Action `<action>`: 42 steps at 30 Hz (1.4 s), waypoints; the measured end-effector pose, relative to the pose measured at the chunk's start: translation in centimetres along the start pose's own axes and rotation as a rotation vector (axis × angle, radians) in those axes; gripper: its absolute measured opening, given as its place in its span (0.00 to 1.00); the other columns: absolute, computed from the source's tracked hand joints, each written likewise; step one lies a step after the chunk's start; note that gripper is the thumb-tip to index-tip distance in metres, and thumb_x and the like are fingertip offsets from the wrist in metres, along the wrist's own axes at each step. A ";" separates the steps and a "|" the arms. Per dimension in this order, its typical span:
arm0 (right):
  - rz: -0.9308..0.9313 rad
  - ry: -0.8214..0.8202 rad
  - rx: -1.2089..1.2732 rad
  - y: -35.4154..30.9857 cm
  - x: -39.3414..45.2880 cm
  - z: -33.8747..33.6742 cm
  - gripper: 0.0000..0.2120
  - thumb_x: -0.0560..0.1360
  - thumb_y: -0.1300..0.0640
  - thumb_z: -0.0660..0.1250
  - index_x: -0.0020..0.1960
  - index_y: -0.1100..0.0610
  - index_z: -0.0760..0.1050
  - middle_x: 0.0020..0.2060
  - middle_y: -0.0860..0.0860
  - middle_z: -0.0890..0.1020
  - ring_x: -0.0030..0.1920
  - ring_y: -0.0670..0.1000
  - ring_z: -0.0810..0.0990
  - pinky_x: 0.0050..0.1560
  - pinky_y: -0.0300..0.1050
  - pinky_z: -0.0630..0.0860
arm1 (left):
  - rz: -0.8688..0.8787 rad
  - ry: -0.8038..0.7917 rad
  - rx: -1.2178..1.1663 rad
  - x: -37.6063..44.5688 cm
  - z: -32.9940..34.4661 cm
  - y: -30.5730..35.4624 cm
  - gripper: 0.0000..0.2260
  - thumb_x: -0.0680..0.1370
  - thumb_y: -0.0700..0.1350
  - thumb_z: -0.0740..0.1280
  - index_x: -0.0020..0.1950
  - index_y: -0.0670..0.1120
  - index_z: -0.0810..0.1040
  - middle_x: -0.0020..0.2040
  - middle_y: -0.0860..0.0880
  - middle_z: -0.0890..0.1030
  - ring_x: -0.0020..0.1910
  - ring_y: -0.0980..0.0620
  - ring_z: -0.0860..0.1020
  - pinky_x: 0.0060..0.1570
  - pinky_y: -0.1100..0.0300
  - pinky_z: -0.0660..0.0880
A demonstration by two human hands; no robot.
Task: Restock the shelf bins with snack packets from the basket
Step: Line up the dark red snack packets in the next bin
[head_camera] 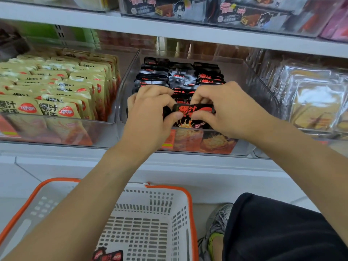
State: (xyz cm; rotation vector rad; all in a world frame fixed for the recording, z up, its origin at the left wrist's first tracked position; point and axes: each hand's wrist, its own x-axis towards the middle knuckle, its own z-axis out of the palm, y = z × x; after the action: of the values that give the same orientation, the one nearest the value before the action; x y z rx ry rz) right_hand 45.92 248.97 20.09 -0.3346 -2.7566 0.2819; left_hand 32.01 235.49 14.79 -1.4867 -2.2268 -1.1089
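Both my hands reach into the clear middle shelf bin (250, 102), which holds rows of black snack packets (180, 76) standing on edge. My left hand (150, 113) and my right hand (226, 110) together pinch a black packet with red lettering (194, 114) at the bin's front, thumbs on its face and fingers curled behind it. Below, the white basket with an orange rim (150, 210) stands on the floor. Black packets (108, 256) lie at its bottom near the frame's lower edge.
A clear bin of yellow snack packets (56, 91) sits to the left, a bin of clear-wrapped packets (316, 98) to the right. The shelf above carries dark boxed snacks (244, 14). My knee in dark shorts (282, 228) and a grey shoe (216, 228) are beside the basket.
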 end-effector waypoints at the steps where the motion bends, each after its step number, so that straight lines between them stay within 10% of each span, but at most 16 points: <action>1: 0.001 0.002 -0.007 0.0 0.1 0.3 0.09 0.74 0.52 0.75 0.52 0.53 0.79 0.42 0.44 0.81 0.46 0.47 0.79 0.51 0.49 0.76 | -0.002 -0.010 0.021 0.2 -0.1 0.0 0.06 0.73 0.49 0.75 0.47 0.48 0.84 0.63 0.52 0.79 0.68 0.48 0.69 0.61 0.57 0.54; 16: 0.021 -0.139 -0.193 -0.7 0.2 0.8 0.10 0.76 0.47 0.72 0.55 0.49 0.82 0.47 0.46 0.85 0.51 0.51 0.82 0.55 0.46 0.74 | -0.018 -0.243 0.072 0.5 -0.9 -0.5 0.08 0.76 0.55 0.70 0.48 0.52 0.85 0.68 0.53 0.75 0.72 0.49 0.64 0.72 0.50 0.54; 22: -0.133 0.457 0.118 -4.4 -2.4 0.7 0.02 0.77 0.58 0.68 0.48 0.55 0.80 0.38 0.45 0.82 0.38 0.47 0.80 0.42 0.48 0.78 | 0.090 0.357 -0.170 -6.1 -1.7 -0.3 0.05 0.76 0.36 0.65 0.48 0.39 0.80 0.50 0.47 0.80 0.52 0.49 0.75 0.57 0.56 0.70; 24: -0.202 0.344 0.238 -6.8 -3.2 4.6 0.01 0.76 0.60 0.68 0.47 0.56 0.78 0.37 0.46 0.81 0.35 0.45 0.76 0.39 0.47 0.76 | -0.009 0.369 -0.207 -9.8 -0.7 -2.6 0.05 0.75 0.37 0.63 0.45 0.39 0.78 0.43 0.49 0.78 0.44 0.52 0.74 0.49 0.61 0.69; 30: 0.197 -0.738 0.383 -10.5 -6.9 24.5 0.09 0.80 0.59 0.62 0.60 0.56 0.75 0.51 0.53 0.82 0.49 0.54 0.79 0.54 0.57 0.77 | -0.784 -0.456 0.020 -24.2 3.9 -15.1 0.07 0.80 0.40 0.62 0.56 0.44 0.77 0.46 0.48 0.79 0.40 0.50 0.78 0.41 0.53 0.76; 33: 0.417 -0.887 0.487 -12.4 -9.4 33.3 0.10 0.80 0.61 0.64 0.61 0.59 0.72 0.54 0.59 0.79 0.54 0.62 0.79 0.56 0.60 0.77 | -0.944 -0.880 0.143 -33.3 4.8 -20.1 0.13 0.78 0.43 0.61 0.61 0.44 0.76 0.59 0.45 0.77 0.57 0.44 0.78 0.53 0.56 0.75; 37: 0.547 -0.908 0.506 -15.5 -14.6 42.4 0.27 0.78 0.57 0.69 0.74 0.54 0.64 0.72 0.55 0.66 0.70 0.58 0.68 0.67 0.52 0.69 | -1.012 -1.114 0.032 -39.9 5.3 -21.4 0.12 0.82 0.48 0.56 0.53 0.42 0.76 0.45 0.42 0.79 0.37 0.47 0.74 0.41 0.51 0.73; 42: 0.306 -0.918 0.201 -16.7 -19.4 47.4 0.33 0.80 0.56 0.64 0.80 0.50 0.52 0.75 0.52 0.60 0.72 0.61 0.59 0.70 0.55 0.66 | -1.065 -1.086 -0.039 -39.6 5.6 -20.4 0.12 0.82 0.45 0.58 0.41 0.42 0.72 0.34 0.48 0.72 0.35 0.48 0.71 0.34 0.56 0.64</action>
State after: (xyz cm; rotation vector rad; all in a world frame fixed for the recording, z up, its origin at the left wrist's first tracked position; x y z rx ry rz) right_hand 43.12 220.75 -25.70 -0.7172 -3.4954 0.9989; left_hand 33.36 208.40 -21.01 -0.8950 -4.0185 -0.4558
